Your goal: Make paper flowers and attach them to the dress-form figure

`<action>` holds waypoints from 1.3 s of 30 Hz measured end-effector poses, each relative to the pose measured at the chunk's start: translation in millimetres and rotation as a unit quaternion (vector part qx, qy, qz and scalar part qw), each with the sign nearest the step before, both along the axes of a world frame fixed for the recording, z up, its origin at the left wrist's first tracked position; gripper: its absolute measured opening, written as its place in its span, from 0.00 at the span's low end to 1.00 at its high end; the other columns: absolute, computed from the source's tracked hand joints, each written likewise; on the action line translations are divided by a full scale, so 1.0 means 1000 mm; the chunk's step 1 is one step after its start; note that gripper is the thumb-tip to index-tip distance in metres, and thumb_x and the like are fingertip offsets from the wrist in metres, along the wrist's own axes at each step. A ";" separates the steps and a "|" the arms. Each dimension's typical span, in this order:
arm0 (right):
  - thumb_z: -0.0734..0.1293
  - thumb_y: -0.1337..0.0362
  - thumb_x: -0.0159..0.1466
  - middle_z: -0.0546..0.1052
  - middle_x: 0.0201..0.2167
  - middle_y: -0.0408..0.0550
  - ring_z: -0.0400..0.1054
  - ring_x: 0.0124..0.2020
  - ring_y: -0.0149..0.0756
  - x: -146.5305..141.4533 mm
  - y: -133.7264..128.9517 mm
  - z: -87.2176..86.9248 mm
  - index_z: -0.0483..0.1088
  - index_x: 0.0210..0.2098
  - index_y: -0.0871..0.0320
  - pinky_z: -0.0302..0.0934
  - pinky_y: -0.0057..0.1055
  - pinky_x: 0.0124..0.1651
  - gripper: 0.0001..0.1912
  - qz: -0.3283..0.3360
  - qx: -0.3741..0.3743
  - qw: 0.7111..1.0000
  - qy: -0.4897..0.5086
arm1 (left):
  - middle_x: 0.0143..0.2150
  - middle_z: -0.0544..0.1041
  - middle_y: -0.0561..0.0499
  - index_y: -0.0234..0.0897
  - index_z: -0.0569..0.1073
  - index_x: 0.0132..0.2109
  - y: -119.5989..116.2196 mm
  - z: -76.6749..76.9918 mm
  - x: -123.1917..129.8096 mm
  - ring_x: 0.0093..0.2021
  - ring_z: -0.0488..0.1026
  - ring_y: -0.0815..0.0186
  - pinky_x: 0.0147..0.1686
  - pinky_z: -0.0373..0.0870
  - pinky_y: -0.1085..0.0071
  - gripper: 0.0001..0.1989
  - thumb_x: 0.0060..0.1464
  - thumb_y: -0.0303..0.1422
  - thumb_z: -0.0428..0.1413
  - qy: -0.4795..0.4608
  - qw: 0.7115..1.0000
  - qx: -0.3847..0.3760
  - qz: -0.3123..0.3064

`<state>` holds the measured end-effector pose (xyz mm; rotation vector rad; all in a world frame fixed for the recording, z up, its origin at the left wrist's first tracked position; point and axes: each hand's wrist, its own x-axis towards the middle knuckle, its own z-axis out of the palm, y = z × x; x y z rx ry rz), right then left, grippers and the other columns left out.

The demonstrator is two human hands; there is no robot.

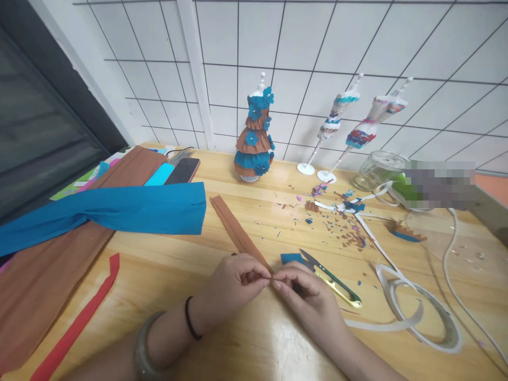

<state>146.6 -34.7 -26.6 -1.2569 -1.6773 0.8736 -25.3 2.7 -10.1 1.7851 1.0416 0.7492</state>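
My left hand [234,283] and my right hand [309,296] meet fingertip to fingertip at the near end of a long brown crepe paper strip [234,227]. Both pinch it between thumb and forefinger. From there the strip runs away over the table, up and to the left. Beside my right hand lie yellow-and-green thread snips [341,288], their dark blades pointing away. A small blue paper piece [289,258] is partly hidden behind that hand and the snips.
Blue crepe paper [166,209] overlaps wide brown paper [43,296] at left, near a red strip [79,312] and a phone [183,171]. Behind stand a paper-dressed mannequin [252,143] and two slimmer forms. White tape rolls [444,346], paper scraps [345,227] and a cable [446,259] lie right.
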 end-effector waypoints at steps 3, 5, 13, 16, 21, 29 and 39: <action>0.63 0.63 0.60 0.69 0.24 0.45 0.64 0.26 0.33 0.001 0.000 -0.004 0.70 0.33 0.57 0.60 0.29 0.29 0.05 -0.016 -0.007 1.000 0.020 | 0.27 0.75 0.51 0.34 0.74 0.30 0.001 -0.001 -0.001 0.28 0.69 0.70 0.28 0.64 0.76 0.04 0.47 0.28 0.55 -0.012 1.000 -0.026 0.011; 0.63 0.63 0.60 0.70 0.25 0.46 0.65 0.28 0.33 0.002 0.000 -0.005 0.71 0.34 0.56 0.61 0.29 0.30 0.05 -0.025 -0.016 0.999 0.031 | 0.29 0.76 0.50 0.33 0.74 0.30 0.001 -0.001 -0.001 0.29 0.71 0.68 0.30 0.66 0.75 0.04 0.48 0.29 0.55 -0.026 0.997 -0.067 0.013; 0.64 0.63 0.60 0.73 0.28 0.48 0.66 0.27 0.33 0.003 -0.002 -0.006 0.72 0.34 0.56 0.61 0.29 0.29 0.06 -0.027 -0.041 0.997 0.064 | 0.28 0.75 0.51 0.33 0.72 0.31 0.005 -0.004 -0.003 0.29 0.71 0.69 0.30 0.67 0.74 0.03 0.47 0.28 0.55 -0.084 0.987 -0.139 0.001; 0.64 0.63 0.59 0.72 0.27 0.46 0.65 0.25 0.31 0.003 -0.002 -0.007 0.71 0.37 0.57 0.61 0.28 0.27 0.07 -0.029 -0.048 0.995 0.080 | 0.27 0.75 0.51 0.33 0.72 0.31 0.004 -0.003 -0.003 0.29 0.71 0.69 0.30 0.66 0.75 0.03 0.47 0.28 0.55 -0.086 0.985 -0.146 -0.004; 0.64 0.64 0.60 0.72 0.27 0.47 0.65 0.27 0.33 0.003 -0.001 -0.004 0.72 0.34 0.57 0.61 0.28 0.29 0.06 -0.014 -0.027 0.998 0.061 | 0.28 0.76 0.50 0.32 0.73 0.31 0.003 -0.003 -0.003 0.29 0.71 0.69 0.30 0.66 0.74 0.03 0.46 0.28 0.55 -0.086 0.985 -0.152 -0.004; 0.63 0.65 0.60 0.73 0.26 0.46 0.66 0.24 0.31 0.003 -0.002 -0.002 0.72 0.32 0.56 0.62 0.26 0.27 0.05 -0.018 -0.061 0.994 0.089 | 0.29 0.77 0.49 0.32 0.74 0.31 0.006 -0.005 -0.005 0.30 0.71 0.69 0.31 0.65 0.75 0.04 0.46 0.27 0.55 -0.103 0.981 -0.165 -0.004; 0.62 0.67 0.61 0.72 0.24 0.45 0.67 0.25 0.31 0.004 -0.002 0.000 0.71 0.33 0.56 0.62 0.27 0.29 0.06 0.005 -0.051 0.993 0.102 | 0.30 0.78 0.48 0.32 0.76 0.31 0.006 -0.007 -0.008 0.31 0.72 0.68 0.31 0.65 0.75 0.06 0.47 0.25 0.54 -0.109 0.980 -0.163 -0.020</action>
